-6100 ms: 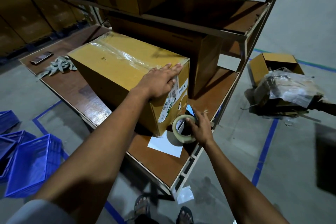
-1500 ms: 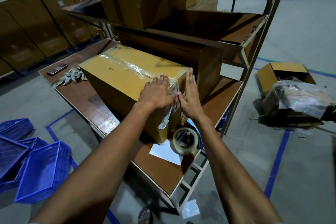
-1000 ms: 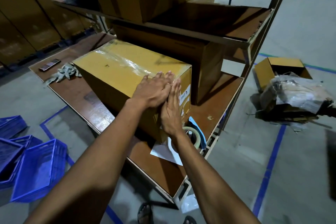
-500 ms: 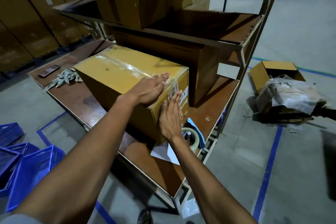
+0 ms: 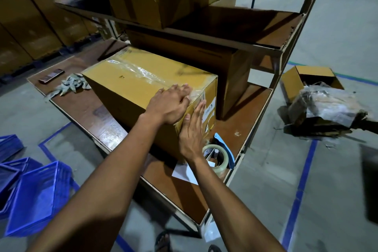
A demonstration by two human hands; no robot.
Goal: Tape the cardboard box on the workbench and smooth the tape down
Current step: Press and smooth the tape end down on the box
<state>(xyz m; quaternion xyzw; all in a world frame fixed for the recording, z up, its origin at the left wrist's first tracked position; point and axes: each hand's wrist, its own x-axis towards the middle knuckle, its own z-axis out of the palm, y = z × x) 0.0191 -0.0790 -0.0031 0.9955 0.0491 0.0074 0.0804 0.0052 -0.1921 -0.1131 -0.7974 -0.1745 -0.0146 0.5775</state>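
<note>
A yellow-brown cardboard box [image 5: 131, 80] lies on the brown workbench [image 5: 86, 106]. A strip of clear tape [image 5: 141, 72] runs along the middle of its top and folds over the near end. My left hand [image 5: 167, 105] lies flat on the top near corner, fingers over the tape. My right hand [image 5: 193, 129] presses flat against the box's near end face, beside a white label [image 5: 209, 109]. Just right of my right wrist, a roll of clear tape [image 5: 217, 155] in a blue dispenser rests on the bench.
A white sheet of paper [image 5: 184, 173] lies under the tape roll. Grey rags [image 5: 69, 85] and a phone [image 5: 51, 75] sit at the bench's far left. A darker box [image 5: 225, 71] stands behind, under a shelf. Blue crates [image 5: 34, 194] stand on the floor left; an open box [image 5: 306, 77] and wrapped bundle right.
Six seconds ago my right hand held the tape roll on the bench; it has since let go and rubs the tape on the box's end face, sliding slightly downward. My left hand stays on top.
</note>
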